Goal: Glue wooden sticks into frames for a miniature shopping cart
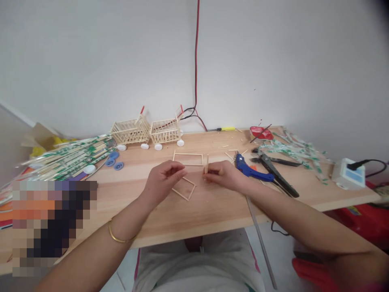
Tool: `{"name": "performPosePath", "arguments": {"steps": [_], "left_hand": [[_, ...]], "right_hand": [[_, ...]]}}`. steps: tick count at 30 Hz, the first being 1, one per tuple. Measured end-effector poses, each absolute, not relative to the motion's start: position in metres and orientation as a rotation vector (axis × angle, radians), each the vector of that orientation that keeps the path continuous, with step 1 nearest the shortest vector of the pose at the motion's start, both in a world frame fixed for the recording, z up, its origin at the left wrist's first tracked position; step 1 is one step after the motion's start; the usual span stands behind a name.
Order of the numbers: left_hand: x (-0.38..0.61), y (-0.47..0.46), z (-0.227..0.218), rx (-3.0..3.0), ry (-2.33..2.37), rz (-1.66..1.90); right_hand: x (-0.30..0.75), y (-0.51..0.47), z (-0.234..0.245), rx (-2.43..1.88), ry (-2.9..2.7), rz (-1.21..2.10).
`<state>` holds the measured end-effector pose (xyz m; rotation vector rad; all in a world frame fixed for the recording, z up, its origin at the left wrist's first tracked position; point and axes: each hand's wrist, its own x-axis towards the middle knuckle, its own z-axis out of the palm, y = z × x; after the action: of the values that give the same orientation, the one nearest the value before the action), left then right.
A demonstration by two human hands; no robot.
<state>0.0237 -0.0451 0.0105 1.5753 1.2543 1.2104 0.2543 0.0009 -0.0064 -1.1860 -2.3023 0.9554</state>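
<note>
My right hand (224, 174) pinches a few short wooden sticks (207, 162) upright between thumb and fingers, just above the table. Across from it, my left hand (164, 178) has its thumb and fingertips drawn together; what they grip, if anything, is too small to make out. Partly behind my left hand is a small stick frame (192, 190). A longer rectangular stick frame (188, 154) lies flat beyond both hands. Right of my right hand is a blue hot glue gun (255, 172), with loose stick pieces around its nozzle.
Two small stick carts (130, 132) with white wheels stand by the wall. Wrapped skewers (75, 156) and blue discs (114, 159) lie left. Black-handled cutters (276, 172), a red dish (261, 133), torn wrappers (304, 152) and a power strip (349, 173) are right.
</note>
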Motion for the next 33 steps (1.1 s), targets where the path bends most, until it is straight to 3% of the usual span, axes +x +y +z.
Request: {"name": "performPosePath", "arguments": {"steps": [6,12,19,27,29,33], "left_hand": [[0.025,-0.046,0.009,1.799,1.278,1.184],[0.039,-0.044,0.016,1.713,1.297,1.056],[0.056,-0.046,0.026,1.402,1.077,0.906],[0.042,-0.045,0.029,1.675,1.223,0.825],[0.034,-0.041,0.031,1.767,1.278,0.727],[0.021,-0.035,0.034,1.795,1.339,0.484]], "right_hand": [[0.252,0.002,-0.01,-1.11,-2.284,0.927],[0.245,-0.004,0.002,-1.013,-1.824,1.285],[0.231,-0.009,0.03,-0.918,-1.694,1.239],[0.223,0.001,0.013,-0.888,-1.662,1.33],[0.23,0.007,0.018,-0.917,-1.638,1.175],[0.248,0.015,0.035,-0.839,-1.953,0.465]]}}
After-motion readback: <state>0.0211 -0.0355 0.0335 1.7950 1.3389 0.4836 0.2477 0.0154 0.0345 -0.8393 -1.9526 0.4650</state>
